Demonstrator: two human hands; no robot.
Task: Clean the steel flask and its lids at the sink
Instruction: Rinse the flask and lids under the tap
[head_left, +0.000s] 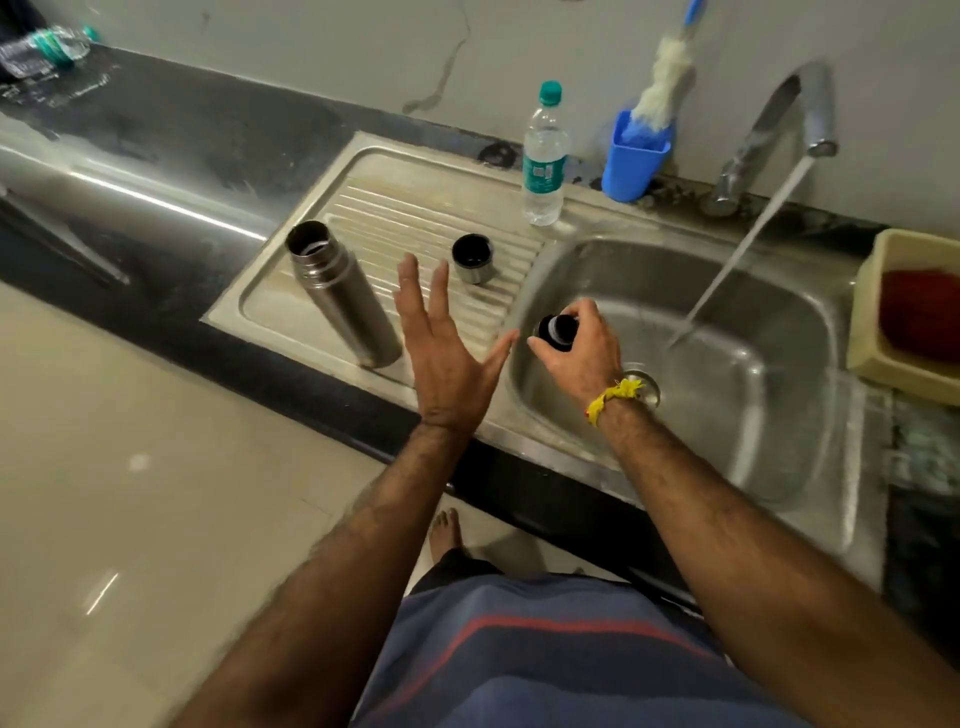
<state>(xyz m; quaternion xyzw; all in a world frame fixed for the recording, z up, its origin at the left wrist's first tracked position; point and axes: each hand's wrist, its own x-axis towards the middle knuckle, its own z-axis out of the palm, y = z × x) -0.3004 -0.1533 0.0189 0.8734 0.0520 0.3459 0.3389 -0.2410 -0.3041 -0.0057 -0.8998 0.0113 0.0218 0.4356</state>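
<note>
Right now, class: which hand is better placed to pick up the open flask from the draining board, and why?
The left hand. It is open and empty, hovering beside the flask. The right hand is over the sink, its fingers closed on the black stopper.

A: Wall (519, 47) behind the counter is pale, marble-like, with a dark vein running down it.

B: Countertop (208, 135) is black stone, wet-looking, with a long streak of reflected light along its left part. A plastic water bottle (544, 156) with a green cap stands at the back.

A: Blue cup (631, 161) against the wall, a white-headed brush (662, 88) leaning in it. Yellowish tub (867, 322) at the right edge, something red inside.

B: Floor (130, 467) is glossy beige tile, small glints of overhead light.
</note>
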